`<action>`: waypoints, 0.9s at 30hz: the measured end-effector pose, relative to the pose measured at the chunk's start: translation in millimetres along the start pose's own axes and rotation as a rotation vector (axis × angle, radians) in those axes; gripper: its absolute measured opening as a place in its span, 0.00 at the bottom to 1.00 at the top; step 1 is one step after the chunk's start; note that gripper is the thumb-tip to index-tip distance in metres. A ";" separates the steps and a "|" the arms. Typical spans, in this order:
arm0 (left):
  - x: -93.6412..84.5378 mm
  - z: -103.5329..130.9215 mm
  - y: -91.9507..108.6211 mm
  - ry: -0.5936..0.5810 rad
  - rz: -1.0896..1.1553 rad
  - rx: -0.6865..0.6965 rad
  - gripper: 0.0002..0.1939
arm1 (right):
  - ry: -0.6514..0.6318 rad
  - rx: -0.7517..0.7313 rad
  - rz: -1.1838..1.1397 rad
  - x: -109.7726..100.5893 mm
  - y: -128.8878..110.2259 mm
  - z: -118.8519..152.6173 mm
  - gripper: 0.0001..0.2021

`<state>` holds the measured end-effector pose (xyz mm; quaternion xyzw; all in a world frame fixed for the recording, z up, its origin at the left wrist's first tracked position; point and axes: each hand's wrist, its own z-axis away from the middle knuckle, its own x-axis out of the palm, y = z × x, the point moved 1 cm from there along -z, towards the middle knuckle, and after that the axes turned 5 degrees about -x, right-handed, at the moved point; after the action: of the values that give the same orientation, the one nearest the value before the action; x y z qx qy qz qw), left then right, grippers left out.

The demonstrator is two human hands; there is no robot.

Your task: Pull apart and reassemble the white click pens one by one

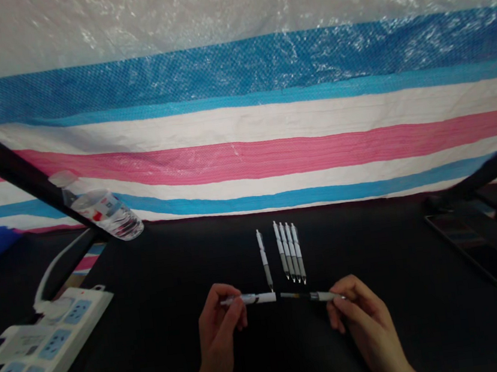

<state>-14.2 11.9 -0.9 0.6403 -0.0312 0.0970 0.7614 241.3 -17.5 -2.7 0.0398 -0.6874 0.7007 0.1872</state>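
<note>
My left hand (pixel 223 319) pinches a white pen barrel (pixel 262 298), its end pointing right. Opposite it, my right hand (pixel 358 308) is closed on the grey grip section of a pen (pixel 320 296), from which a thin refill (pixel 292 294) sticks out to the left. A small gap separates the refill tip from the barrel. Just beyond my hands lies a single white and grey pen (pixel 264 257), tip towards me. Right of it several like pens (pixel 286 254) lie side by side in a row.
On the left are a white power strip (pixel 69 347) with a plugged-in cable and a clear water bottle (pixel 119 217) by a black bar. A dark phone (pixel 478 248) lies at the right. Striped plastic sheeting (pixel 245 159) hangs behind the black table (pixel 160 275).
</note>
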 end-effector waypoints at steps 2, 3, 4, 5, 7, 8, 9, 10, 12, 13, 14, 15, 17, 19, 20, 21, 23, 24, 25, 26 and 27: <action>0.0 0.4 0.4 -0.001 0.009 0.002 0.13 | 0.005 -0.009 0.010 0.1 -0.1 0.6 0.14; -0.2 0.7 0.2 0.000 0.011 0.000 0.13 | 0.001 -0.010 0.016 -0.2 -0.1 0.8 0.14; -0.4 0.9 -0.1 -0.002 0.011 -0.004 0.13 | -0.008 -0.010 0.022 -0.5 -0.2 0.9 0.14; -0.4 1.3 -0.5 -0.005 0.009 -0.009 0.13 | -0.022 -0.006 0.026 -0.8 -0.3 1.1 0.13; 0.8 2.3 -0.6 -0.021 0.001 -0.022 0.13 | -0.063 0.004 0.036 -0.4 0.0 1.7 0.13; 2.1 2.9 -0.4 -0.037 -0.005 -0.031 0.14 | -0.082 0.007 0.047 0.4 0.6 2.3 0.12; 3.9 3.7 0.0 -0.060 -0.012 -0.042 0.14 | -0.100 0.007 0.064 1.6 1.7 3.2 0.12; 6.0 4.6 0.5 -0.092 -0.021 -0.057 0.15 | -0.116 0.006 0.086 3.2 3.2 4.2 0.11; 10.5 6.4 1.8 -0.156 -0.040 -0.087 0.17 | -0.148 -0.013 0.143 6.5 7.4 6.5 0.12; 12.3 7.1 2.6 -0.177 -0.046 -0.093 0.18 | -0.166 -0.026 0.178 7.8 9.7 7.4 0.13; 13.6 7.6 3.4 -0.191 -0.050 -0.095 0.19 | -0.181 -0.039 0.219 8.6 11.7 8.1 0.14; 14.4 7.9 4.1 -0.199 -0.053 -0.094 0.20 | -0.189 -0.048 0.266 8.8 13.3 8.3 0.16; 14.6 7.8 5.1 -0.205 -0.056 -0.088 0.21 | -0.203 -0.050 0.371 7.7 14.4 7.8 0.19; 13.9 7.3 5.1 -0.225 -0.059 -0.080 0.21 | -0.245 -0.044 0.467 6.0 13.0 6.6 0.23; 13.5 7.2 4.6 -0.235 -0.059 -0.075 0.20 | -0.275 -0.042 0.508 5.3 11.7 6.1 0.25; 12.9 7.2 3.7 -0.245 -0.055 -0.069 0.19 | -0.304 -0.044 0.542 5.0 10.4 5.8 0.28; 11.7 7.7 1.6 -0.261 -0.034 -0.060 0.18 | -0.344 -0.057 0.582 5.2 8.1 5.6 0.32; 11.0 8.0 0.5 -0.262 -0.023 -0.058 0.18 | -0.355 -0.062 0.579 5.7 7.3 5.7 0.32; 10.3 8.2 -0.3 -0.255 -0.013 -0.056 0.17 | -0.354 -0.067 0.564 6.4 6.7 5.8 0.30; 9.6 8.3 -0.7 -0.244 -0.005 -0.051 0.17 | -0.342 -0.075 0.543 7.1 6.4 5.9 0.26; 9.0 8.4 -0.7 -0.232 -0.002 -0.047 0.17 | -0.318 -0.084 0.522 7.4 6.2 5.8 0.23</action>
<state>-4.6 4.5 1.5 0.6292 -0.1206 0.0207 0.7676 231.2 -21.5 -6.0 -0.0368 -0.7235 0.6809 -0.1078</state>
